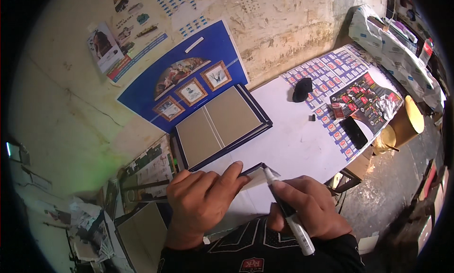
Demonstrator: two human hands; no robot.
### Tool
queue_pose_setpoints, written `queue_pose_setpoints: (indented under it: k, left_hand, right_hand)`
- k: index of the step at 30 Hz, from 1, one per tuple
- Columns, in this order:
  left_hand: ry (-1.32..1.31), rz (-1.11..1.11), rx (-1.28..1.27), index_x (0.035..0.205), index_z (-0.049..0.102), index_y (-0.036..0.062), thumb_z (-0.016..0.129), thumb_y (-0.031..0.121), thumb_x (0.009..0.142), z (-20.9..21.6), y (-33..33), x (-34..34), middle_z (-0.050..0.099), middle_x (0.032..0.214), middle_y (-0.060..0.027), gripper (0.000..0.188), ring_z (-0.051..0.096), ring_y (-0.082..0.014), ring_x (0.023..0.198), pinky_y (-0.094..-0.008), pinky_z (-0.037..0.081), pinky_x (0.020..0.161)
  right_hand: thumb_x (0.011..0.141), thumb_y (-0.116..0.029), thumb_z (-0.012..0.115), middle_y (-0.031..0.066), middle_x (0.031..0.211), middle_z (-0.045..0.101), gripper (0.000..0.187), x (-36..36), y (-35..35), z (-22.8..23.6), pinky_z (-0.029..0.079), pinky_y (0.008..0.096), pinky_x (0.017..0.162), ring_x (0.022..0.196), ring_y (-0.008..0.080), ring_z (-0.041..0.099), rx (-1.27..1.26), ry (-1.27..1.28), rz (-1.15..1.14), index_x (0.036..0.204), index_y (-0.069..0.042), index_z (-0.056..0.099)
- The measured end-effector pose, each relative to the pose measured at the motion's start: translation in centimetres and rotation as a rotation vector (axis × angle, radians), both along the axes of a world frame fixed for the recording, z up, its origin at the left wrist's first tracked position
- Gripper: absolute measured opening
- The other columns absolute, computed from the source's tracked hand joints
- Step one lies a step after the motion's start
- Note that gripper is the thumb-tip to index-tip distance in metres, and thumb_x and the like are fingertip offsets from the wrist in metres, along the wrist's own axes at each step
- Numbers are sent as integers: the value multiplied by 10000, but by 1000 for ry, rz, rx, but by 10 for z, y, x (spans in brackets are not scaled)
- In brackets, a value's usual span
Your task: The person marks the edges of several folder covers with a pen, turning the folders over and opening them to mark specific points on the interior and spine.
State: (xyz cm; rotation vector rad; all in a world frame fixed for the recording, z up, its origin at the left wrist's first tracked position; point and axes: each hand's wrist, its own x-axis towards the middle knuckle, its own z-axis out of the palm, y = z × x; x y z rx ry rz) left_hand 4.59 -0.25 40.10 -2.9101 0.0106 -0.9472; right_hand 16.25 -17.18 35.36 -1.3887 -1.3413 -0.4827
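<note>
While gripping a marker pen (299, 231) in the right hand (309, 204), aiming its pale tapered tip at the corner of a dark-edged panel (254, 169). Wrapping thumb and fingers snugly around the pen's dark middle, leaving the white rear end pointing back toward the body. Pinching the panel near that corner with the left hand (201, 202), with thumb and finger close together on its edge. Hiding much of the panel behind both hands, making its full shape impossible to tell. Working between the hands, over the near side of a white tabletop (288, 131). Meeting or just missing the corner with the tip: cannot tell which.

For neat work, probably bracing the panel firmly close to the tip, tilting the pen to follow the dark edge rather than straying onto the pale face. Pressing lightly and evenly, ideally, and sparing the left fingertips from the tip's path.

Also showing, beyond the left hand, grey boards with dark blue borders (217, 126), before a blue picture-printed sheet (220, 39); farther right on the table, a small black cap-like piece (312, 118), a black fabric-like bundle (301, 89) and a dark phone (353, 132)
</note>
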Motion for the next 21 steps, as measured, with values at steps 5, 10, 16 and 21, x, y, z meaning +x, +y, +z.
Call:
queue_pose_setpoints:
  k: [5, 10, 16, 21]
  left_hand:
    - [4, 13, 16, 984, 720, 84, 781, 219, 739, 2, 4, -2, 471, 542, 41, 286, 462, -101, 459, -275, 276, 460]
    - [-23, 30, 2, 980, 722, 82, 783, 223, 738, 1, 8, -5, 468, 541, 40, 287, 454, -96, 458, -278, 271, 460]
    - [-46, 37, 2, 979, 723, 83, 786, 222, 734, 0, 13, -9, 459, 538, 43, 289, 441, -92, 455, -285, 258, 460]
    - [-59, 43, 15, 976, 725, 92, 792, 223, 728, 1, 14, -12, 450, 534, 45, 289, 436, -93, 454, -286, 254, 461]
  right_hand:
    - [751, -172, 775, 112, 765, 623, 413, -3, 7, 0, 511, 272, 511, 609, 180, 624, -26, 46, 22, 1038, 77, 614]
    - [677, -21, 744, 125, 784, 626, 493, -6, 9, 2, 518, 296, 538, 621, 214, 639, -41, 101, 40, 1134, 5, 561]
    - [749, -83, 717, 131, 759, 638, 333, -6, 14, 4, 509, 273, 499, 581, 181, 619, -58, 53, 33, 1026, 73, 617]
    - [769, -103, 702, 121, 745, 632, 315, -3, 20, 8, 505, 264, 497, 585, 176, 620, 4, 36, 42, 1013, 80, 625]
